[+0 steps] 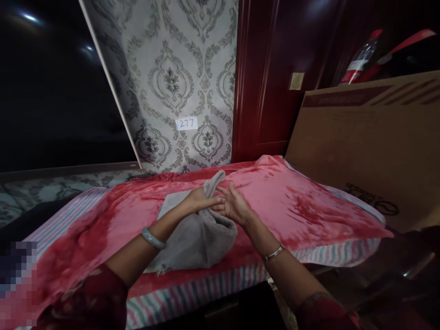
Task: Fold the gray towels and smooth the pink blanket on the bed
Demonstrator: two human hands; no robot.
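Note:
A grey piece of plush-lined fabric (192,240) lies on the pink-and-red fleece blanket (271,197), with part of its edge raised and folded. My left hand (200,200) is closed around this raised edge, thumb pointing right. Just to its right is my right hand (235,207), fingers apart and palm turned toward the left thumb. Its fingertips are close to the fabric's opening, and I cannot tell whether they touch it. A small frayed tuft shows at the fabric's lower left corner. What kind of item the fabric is cannot be made out.
Beneath the blanket is a striped cloth (192,295) along the front edge. A large cardboard box (371,151) stands at the right, with a plastic bottle (360,59) on top. A dark television screen (58,91) is at the left, and a numbered paper label (186,123) is on the wall.

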